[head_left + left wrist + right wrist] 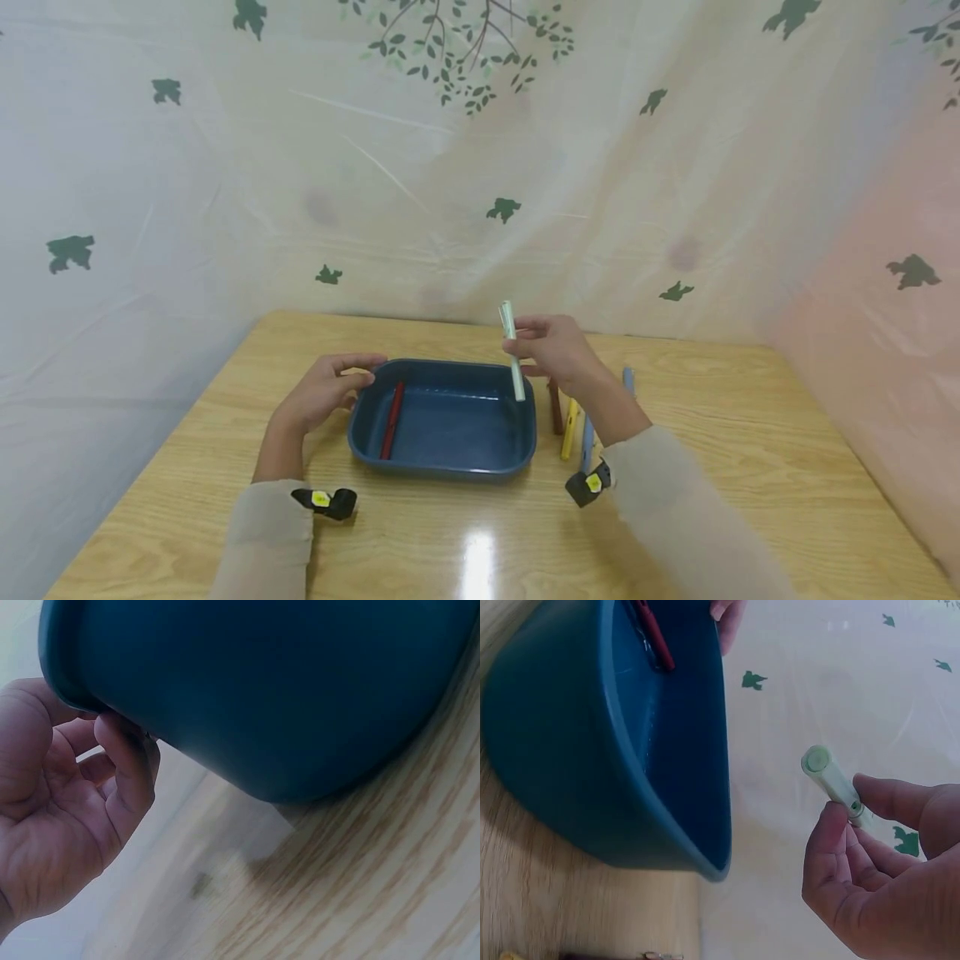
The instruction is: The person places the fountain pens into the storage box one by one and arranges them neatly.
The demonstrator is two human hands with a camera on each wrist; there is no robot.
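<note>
A blue basin [442, 472] stands on the table with a dark red pen [392, 421] lying inside near its left end. At the basin's left rim, my left hand [322, 393] holds the edge with bent fingers, which show under the rim in the left wrist view. My right hand [558, 350] pinches a pale green pen [513, 354] between thumb and fingers, over the basin's right end. The pen is tilted, its clip end up in the head view. In the right wrist view its round lower end [819, 759] faces the camera.
Right of the basin lie a brownish-red pen [555, 407], a yellow pen [570, 429] and a blue pen [587, 442], partly behind my right forearm. Another blue piece [628, 381] shows beyond the forearm. A patterned curtain [420, 250] hangs behind the wooden table [405, 542].
</note>
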